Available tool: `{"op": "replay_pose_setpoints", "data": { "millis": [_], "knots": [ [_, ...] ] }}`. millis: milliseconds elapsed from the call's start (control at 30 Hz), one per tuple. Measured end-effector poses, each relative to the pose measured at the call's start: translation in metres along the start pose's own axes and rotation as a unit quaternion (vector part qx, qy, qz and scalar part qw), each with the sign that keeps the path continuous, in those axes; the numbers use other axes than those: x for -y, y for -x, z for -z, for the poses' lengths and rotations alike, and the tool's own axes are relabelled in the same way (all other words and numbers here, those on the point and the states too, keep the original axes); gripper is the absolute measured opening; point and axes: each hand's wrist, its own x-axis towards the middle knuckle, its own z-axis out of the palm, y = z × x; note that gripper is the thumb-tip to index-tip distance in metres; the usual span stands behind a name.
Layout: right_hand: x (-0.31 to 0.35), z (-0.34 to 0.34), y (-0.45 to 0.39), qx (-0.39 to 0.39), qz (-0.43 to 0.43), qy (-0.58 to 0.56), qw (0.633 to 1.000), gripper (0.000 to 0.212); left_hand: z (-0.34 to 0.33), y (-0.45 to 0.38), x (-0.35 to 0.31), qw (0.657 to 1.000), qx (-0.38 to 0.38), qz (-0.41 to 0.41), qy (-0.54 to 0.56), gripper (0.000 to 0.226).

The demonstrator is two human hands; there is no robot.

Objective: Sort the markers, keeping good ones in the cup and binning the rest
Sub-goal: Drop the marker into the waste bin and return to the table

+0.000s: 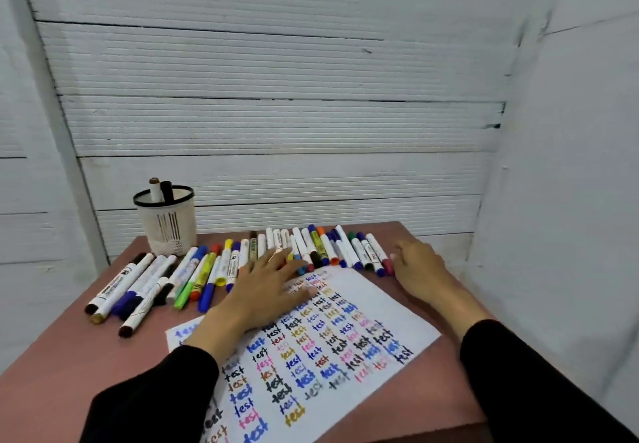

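Head view. A row of markers (242, 263) lies across the far part of a reddish-brown table (69, 356), caps pointing mostly toward the person. The left hand (266, 290) rests flat, fingers spread and straight, with its palm on the upper corner of a sheet of paper (397, 318) and its fingertips reaching the near ends of the markers in the middle of the row. The right hand (420, 266) lies at the right end of the row, touching or just beside the last marker there; its fingers are turned away from the camera and blurred, so whether they grip anything cannot be told. A white mesh cup (167, 221) with a black rim stands at the far left of the table, behind the left end of the row and well apart from both hands; two markers stand upright in it, one brown-capped, one black-capped. Black sleeves cover both forearms. The near edge of the paper is cut off by the frame. The paper bears the word "test" repeated in columns in blue, black, pink, red and yellow ink. Printing on the marker barrels is too small to read.
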Motion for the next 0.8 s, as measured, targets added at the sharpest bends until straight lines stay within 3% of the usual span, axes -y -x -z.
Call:
{"op": "replay_pose_setpoints", "data": {
  "millis": [200, 400, 467, 533, 633, 700, 800],
  "knots": [
    [-0.002, 0.003, -0.02, 0.027, -0.086, -0.114, 0.989, 0.023, -0.013, 0.001, -0.001, 1.0, -0.007, 0.002, 0.021, 0.094],
    [0.001, -0.004, -0.031, 0.05, -0.11, -0.015, 0.993, 0.02, -0.012, 0.002, -0.003, 0.999, -0.014, 0.0, 0.035, 0.091],
    [-0.002, -0.003, -0.029, 0.014, -0.136, -0.007, 0.991, 0.022, -0.01, 0.003, -0.006, 0.999, -0.02, 0.006, 0.027, 0.078],
    [-0.002, 0.0, -0.027, -0.074, -0.127, -0.036, 0.988, 0.021, -0.007, 0.004, -0.009, 0.999, -0.04, 0.009, 0.021, 0.068],
    [0.012, 0.007, -0.022, -0.186, -0.062, -0.221, 0.955, 0.015, -0.006, 0.005, -0.011, 0.996, -0.077, -0.004, 0.033, 0.075],
    [0.025, 0.012, -0.018, -0.146, -0.069, -0.362, 0.918, 0.019, -0.005, 0.004, -0.013, 0.992, -0.109, -0.017, 0.066, 0.078],
    [0.039, 0.014, -0.007, 0.064, -0.051, -0.553, 0.829, 0.017, -0.003, 0.004, -0.017, 0.975, -0.132, -0.015, 0.179, 0.075]
  ]
}}
